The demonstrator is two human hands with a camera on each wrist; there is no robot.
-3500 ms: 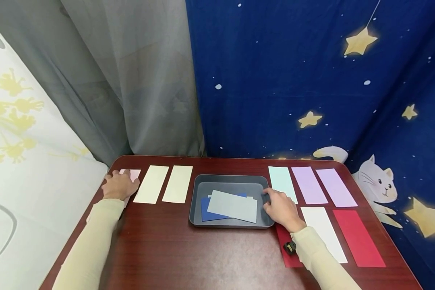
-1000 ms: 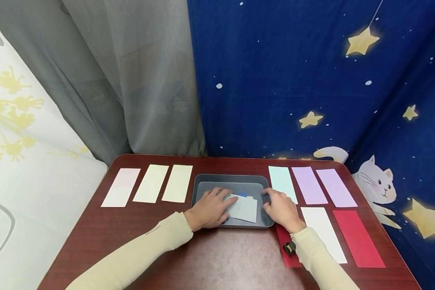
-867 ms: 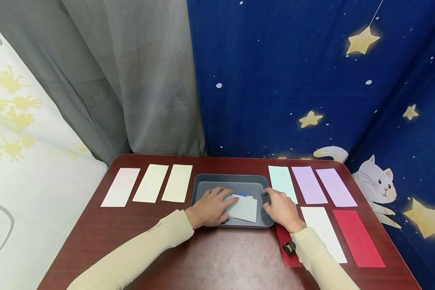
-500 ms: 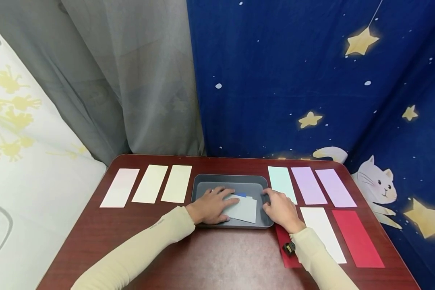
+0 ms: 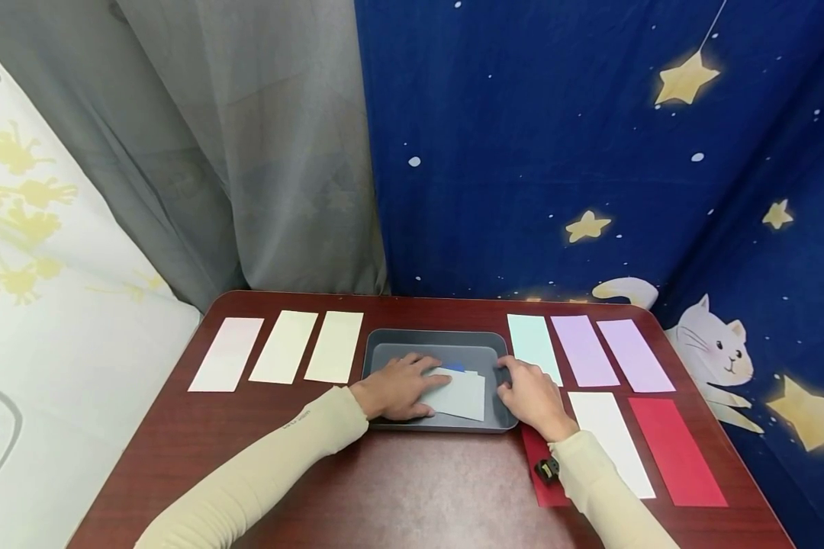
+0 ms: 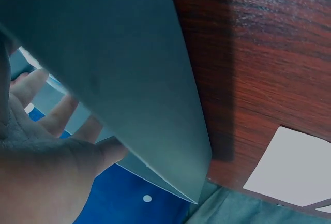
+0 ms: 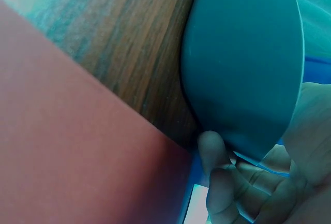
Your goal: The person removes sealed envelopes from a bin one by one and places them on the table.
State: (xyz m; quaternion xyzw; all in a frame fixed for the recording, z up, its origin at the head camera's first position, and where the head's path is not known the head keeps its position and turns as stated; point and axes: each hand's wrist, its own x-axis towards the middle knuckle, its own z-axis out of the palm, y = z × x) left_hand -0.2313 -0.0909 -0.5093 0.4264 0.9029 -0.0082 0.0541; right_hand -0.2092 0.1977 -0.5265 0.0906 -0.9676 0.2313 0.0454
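My left hand point(image 5: 397, 389) reaches over the near-left side of a dark grey tray point(image 5: 439, 338), fingers spread on a pale grey paper card point(image 5: 463, 396). A bit of a blue card point(image 5: 456, 367) shows beneath the pale one. From the left wrist, the hand point(image 6: 49, 151) appears behind the tray's wall point(image 6: 119, 69), its fingertips partly hidden. The tray's right rim is gripped by my right hand point(image 5: 534, 396). In the right wrist view, that hand's fingers point(image 7: 221, 195) curl at the tray's side point(image 7: 243, 69).
Left of the tray lie a pale pink card point(image 5: 226, 354) and two cream cards point(image 5: 334, 347). On the right are a mint card point(image 5: 534, 347), two lilac cards point(image 5: 585, 351), a white card point(image 5: 611, 442) and two red cards point(image 5: 678, 454), one partly under the right forearm. A curtain backs the table.
My left hand has come from the pale pink card at the far left onto the cards in the tray. Over the last second it barely shifts. The right hand keeps its hold on the tray.
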